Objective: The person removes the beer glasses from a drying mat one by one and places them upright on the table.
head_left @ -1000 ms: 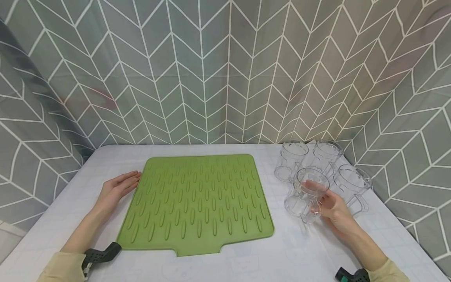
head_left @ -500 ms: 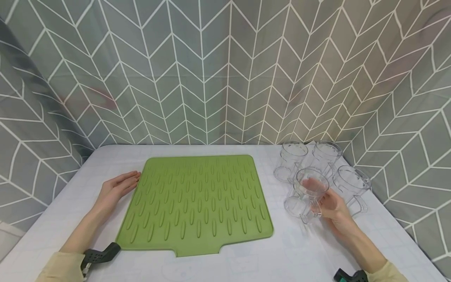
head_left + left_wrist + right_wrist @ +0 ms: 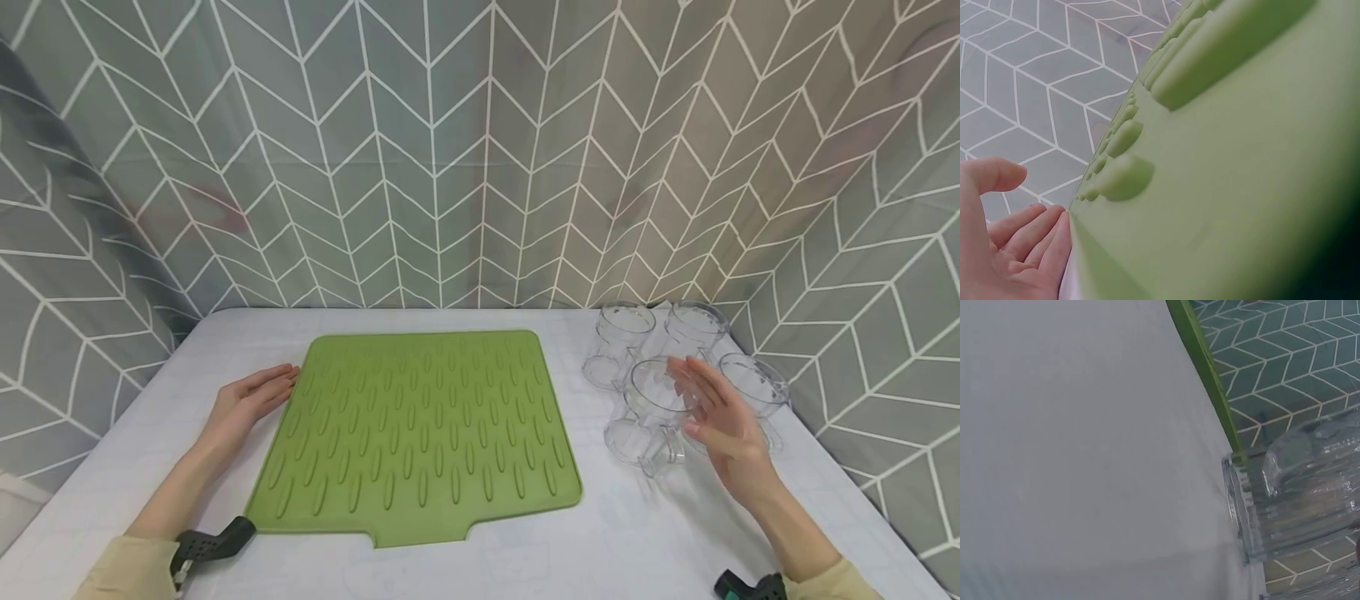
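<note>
A green ribbed silicone mat (image 3: 427, 417) lies flat on the white table, its tab toward the person. My left hand (image 3: 247, 404) rests palm sideways with straight fingertips at the mat's left edge; the left wrist view shows the fingers (image 3: 1032, 247) right beside the raised green rim (image 3: 1079, 256). To the right, my right hand (image 3: 727, 437) hovers beside a clear glass mug (image 3: 637, 408), fingers straight and thumb apart, gripping nothing. That mug stands upright at the front of the group, its handle (image 3: 663, 452) toward the person. In the right wrist view the mug (image 3: 1310, 500) appears sideways.
Behind the front mug stand more clear mugs: one back left (image 3: 626, 333), one back right (image 3: 693, 329) and one to the right (image 3: 757, 383), partly covered by my hand. A patterned grey curtain (image 3: 457, 167) rises along the table's back and sides.
My right hand has let go of the front mug's handle, drawn up and to the right, and straightened its fingers. The mug stays in place. My left hand has not moved.
</note>
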Demonstrator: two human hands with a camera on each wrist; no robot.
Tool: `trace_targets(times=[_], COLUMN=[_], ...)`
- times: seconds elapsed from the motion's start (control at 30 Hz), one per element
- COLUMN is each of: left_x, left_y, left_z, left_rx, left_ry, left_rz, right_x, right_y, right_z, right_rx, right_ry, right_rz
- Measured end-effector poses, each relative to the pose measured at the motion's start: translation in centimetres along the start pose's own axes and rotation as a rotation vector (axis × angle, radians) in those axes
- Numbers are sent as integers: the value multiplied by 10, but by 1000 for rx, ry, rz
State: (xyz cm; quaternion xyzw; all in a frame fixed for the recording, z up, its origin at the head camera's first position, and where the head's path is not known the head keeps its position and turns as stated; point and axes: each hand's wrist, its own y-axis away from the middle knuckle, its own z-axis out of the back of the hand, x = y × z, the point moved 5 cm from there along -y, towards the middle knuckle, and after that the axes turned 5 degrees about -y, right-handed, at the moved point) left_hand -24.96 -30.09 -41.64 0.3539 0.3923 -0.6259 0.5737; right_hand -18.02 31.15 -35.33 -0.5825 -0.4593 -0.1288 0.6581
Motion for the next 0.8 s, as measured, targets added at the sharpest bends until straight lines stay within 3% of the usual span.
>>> trace_targets(times=[0.17,0.37,0.47,0.6,0.7,0.8], left_x=[-1,-2,-3,-8,-16,-26], left_y=[1,1,1,1,0,-1], left_z=[0,1,2,3,1,-5], left_rx=[-3,5,2,-11,-25,-24], left_ry=[0,-24,-82,-208,-296,-367], left_rz=[13,30,32,38,14,-27], right_x=[14,33,40,42,39,31], right_y=[-10,-26,-36,-46,-51,-54], right_z=[1,-16,-30,-50,-65,-79], right_rx=[15,-59,-147,-237,-233,-186], right_ry=[-21,125,303,674,903,1011], right_rz=[89,125,78,-41,-111,-138])
